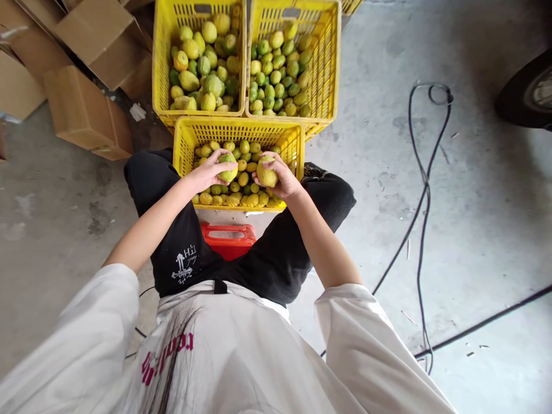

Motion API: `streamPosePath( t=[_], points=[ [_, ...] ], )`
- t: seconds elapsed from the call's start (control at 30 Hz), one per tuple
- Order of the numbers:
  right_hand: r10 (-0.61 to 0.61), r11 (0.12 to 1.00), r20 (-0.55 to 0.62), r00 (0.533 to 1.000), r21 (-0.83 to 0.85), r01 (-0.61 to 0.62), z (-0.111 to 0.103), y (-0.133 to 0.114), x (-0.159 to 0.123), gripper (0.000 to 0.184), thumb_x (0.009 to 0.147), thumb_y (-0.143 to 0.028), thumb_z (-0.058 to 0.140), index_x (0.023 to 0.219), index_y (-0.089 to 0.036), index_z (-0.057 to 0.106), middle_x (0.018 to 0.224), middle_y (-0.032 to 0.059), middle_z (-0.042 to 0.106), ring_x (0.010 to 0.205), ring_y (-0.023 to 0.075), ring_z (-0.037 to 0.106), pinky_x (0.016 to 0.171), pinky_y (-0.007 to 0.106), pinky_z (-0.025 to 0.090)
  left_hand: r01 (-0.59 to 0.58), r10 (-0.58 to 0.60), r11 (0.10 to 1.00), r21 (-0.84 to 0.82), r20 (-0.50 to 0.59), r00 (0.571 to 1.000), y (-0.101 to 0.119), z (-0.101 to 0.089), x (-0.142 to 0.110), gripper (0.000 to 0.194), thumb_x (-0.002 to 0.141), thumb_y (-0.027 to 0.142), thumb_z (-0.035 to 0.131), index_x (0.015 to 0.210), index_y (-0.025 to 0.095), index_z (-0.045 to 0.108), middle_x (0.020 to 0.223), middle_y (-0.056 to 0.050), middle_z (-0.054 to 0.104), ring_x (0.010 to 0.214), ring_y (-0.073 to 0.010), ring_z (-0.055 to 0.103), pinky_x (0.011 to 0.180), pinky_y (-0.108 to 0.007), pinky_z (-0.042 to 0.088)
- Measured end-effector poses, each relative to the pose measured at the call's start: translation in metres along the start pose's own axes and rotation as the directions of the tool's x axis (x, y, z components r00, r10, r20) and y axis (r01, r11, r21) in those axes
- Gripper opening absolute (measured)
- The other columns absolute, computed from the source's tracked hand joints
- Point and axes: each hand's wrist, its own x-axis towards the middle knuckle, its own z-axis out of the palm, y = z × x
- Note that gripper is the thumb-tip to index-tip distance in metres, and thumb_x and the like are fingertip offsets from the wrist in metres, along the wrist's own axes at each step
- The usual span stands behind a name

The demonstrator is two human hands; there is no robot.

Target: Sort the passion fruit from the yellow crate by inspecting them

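Note:
My left hand [210,171] is closed around a yellow-green fruit [228,168] over the near yellow crate [185,138]. My right hand [280,178] grips a second yellow fruit [266,173] just beside it, over the same crate. That crate sits between my knees and holds several small green and yellow fruits [241,192]. Both hands hover close together above the pile.
Two more yellow crates stand behind: the left crate [160,69] with larger fruits, the right crate [328,63] with smaller green ones. Cardboard boxes [86,109] lie at the left. A red stool [228,238] is under me. Black cables [425,190] trail on the concrete floor at the right.

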Motion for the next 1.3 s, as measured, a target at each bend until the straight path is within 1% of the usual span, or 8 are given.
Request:
streamPosePath(
  t=[0.1, 0.23, 0.33, 0.5, 0.73, 0.93, 1.1, 1.3],
  points=[
    [-0.010, 1.000, -0.087, 0.996, 0.020, 0.011, -0.002, 0.003, 0.005, 0.051, 0.070, -0.048, 0.097, 0.106, -0.032, 0.063, 0.099, -0.0028, 0.071, 0.094, 0.0228, 0.076, 0.077, 0.035, 0.068, -0.011, 0.011, 1.000, 0.011, -0.032, 0.999, 0.001, -0.001, -0.001, 0.056, 0.070, 0.027, 0.094, 0.111, 0.027, 0.057, 0.087, 0.008, 0.067, 0.070, -0.0115, 0.069, 0.059, -0.020, 0.048],
    [-0.068, 0.996, -0.098, 0.993, 0.050, 0.074, -0.005, 0.001, 0.010, 0.041, 0.081, -0.054, 0.088, 0.104, -0.030, 0.063, 0.104, 0.0007, 0.074, 0.118, 0.0296, 0.075, 0.094, 0.045, 0.071, -0.096, 0.096, 0.995, 0.001, -0.085, 0.992, 0.002, -0.005, 0.002, 0.045, 0.070, 0.026, 0.089, 0.105, 0.025, 0.061, 0.096, 0.003, 0.068, 0.077, -0.0135, 0.069, 0.058, -0.021, 0.047],
    [-0.127, 0.988, -0.071, 0.989, 0.074, 0.133, -0.005, 0.000, 0.010, 0.043, 0.081, -0.052, 0.090, 0.107, -0.031, 0.063, 0.110, 0.0013, 0.076, 0.125, 0.0291, 0.074, 0.098, 0.045, 0.071, -0.131, 0.131, 0.991, 0.007, -0.114, 0.985, 0.001, -0.009, 0.005, 0.047, 0.072, 0.028, 0.088, 0.109, 0.027, 0.060, 0.105, 0.001, 0.069, 0.094, -0.0189, 0.075, 0.074, -0.028, 0.058],
    [-0.130, 0.989, -0.069, 0.989, 0.067, 0.134, -0.005, 0.000, 0.004, 0.050, 0.079, -0.056, 0.093, 0.115, -0.035, 0.065, 0.110, -0.0010, 0.075, 0.112, 0.0250, 0.076, 0.089, 0.039, 0.071, -0.109, 0.107, 0.993, -0.041, -0.057, 0.993, -0.003, -0.011, 0.006, 0.060, 0.080, 0.055, 0.092, 0.119, 0.030, 0.054, 0.109, 0.001, 0.073, 0.107, -0.0236, 0.080, 0.105, -0.050, 0.062],
    [-0.085, 0.994, -0.072, 0.994, 0.062, 0.090, -0.003, -0.003, 0.006, 0.054, 0.083, -0.072, 0.082, 0.114, -0.032, 0.063, 0.107, 0.0017, 0.071, 0.112, 0.0308, 0.077, 0.083, 0.044, 0.071, -0.175, 0.174, 0.985, 0.005, 0.042, 0.984, -0.002, -0.011, 0.007, 0.047, 0.087, 0.050, 0.075, 0.129, 0.031, 0.061, 0.122, -0.004, 0.074, 0.115, -0.0271, 0.077, 0.098, -0.045, 0.064],
    [-0.109, 0.993, -0.057, 0.992, 0.038, 0.111, 0.002, 0.005, 0.007, 0.054, 0.076, -0.054, 0.092, 0.111, -0.033, 0.055, 0.113, -0.0009, 0.073, 0.124, 0.0306, 0.076, 0.092, 0.046, 0.071, -0.241, 0.231, 0.965, 0.102, 0.100, 0.968, -0.008, -0.013, 0.006, 0.056, 0.080, 0.043, 0.085, 0.129, 0.032, 0.062, 0.119, -0.003, 0.070, 0.106, -0.0236, 0.073, 0.093, -0.042, 0.063],
    [-0.045, 0.999, -0.067, 0.997, -0.003, 0.045, 0.001, 0.011, 0.007, 0.056, 0.074, -0.059, 0.095, 0.106, -0.032, 0.060, 0.104, -0.0011, 0.074, 0.112, 0.0292, 0.078, 0.083, 0.042, 0.070, -0.244, 0.238, 0.960, 0.135, 0.056, 0.970, -0.008, -0.015, 0.007, 0.048, 0.082, 0.039, 0.083, 0.125, 0.033, 0.062, 0.125, -0.001, 0.065, 0.110, -0.0228, 0.074, 0.089, -0.038, 0.064],
    [0.036, 0.997, -0.093, 0.995, -0.058, -0.041, -0.005, 0.008, 0.009, 0.055, 0.066, -0.049, 0.102, 0.106, -0.030, 0.069, 0.094, -0.0035, 0.070, 0.083, 0.0197, 0.072, 0.063, 0.030, 0.061, -0.199, 0.200, 0.980, 0.028, -0.022, 0.980, -0.003, -0.008, 0.003, 0.050, 0.078, 0.038, 0.088, 0.122, 0.030, 0.065, 0.119, -0.002, 0.071, 0.100, -0.0191, 0.077, 0.090, -0.037, 0.065]
  ],
)
